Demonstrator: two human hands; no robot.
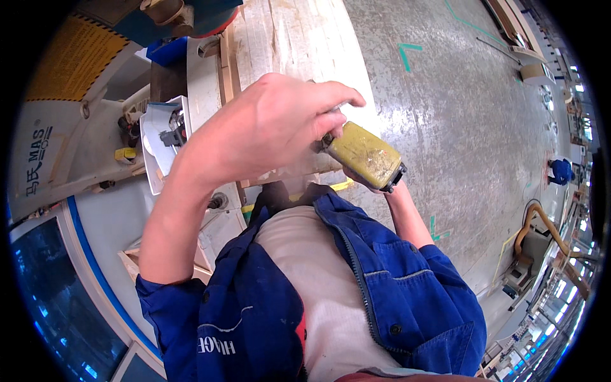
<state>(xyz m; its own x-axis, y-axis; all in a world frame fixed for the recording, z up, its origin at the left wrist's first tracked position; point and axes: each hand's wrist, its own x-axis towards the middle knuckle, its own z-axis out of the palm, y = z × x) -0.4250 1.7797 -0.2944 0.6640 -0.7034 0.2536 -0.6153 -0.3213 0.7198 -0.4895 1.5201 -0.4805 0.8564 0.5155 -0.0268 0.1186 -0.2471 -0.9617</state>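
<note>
A scuffed yellow boxy tool (pixel 365 153) with dark ends is held tilted in front of my chest. My right hand (pixel 364 181) grips it from below, most of its fingers hidden behind the tool. Over the tool's upper left end bends my left hand (pixel 280 124), its fingertips closed together by the dark fitting there. A small shiny bit shows between those fingertips, too little to name. One finger of that hand reaches out beyond the others. Beneath both hands lies a long pale wooden workbench (pixel 305 38).
Left of the bench stand a white tray (pixel 153 149) with small dark parts, a blue bin (pixel 167 51) and a grey machine with a yellow warning label (pixel 73 57). Grey floor (pixel 433 127) with green tape marks stretches right. A person in blue (pixel 560 172) is far off.
</note>
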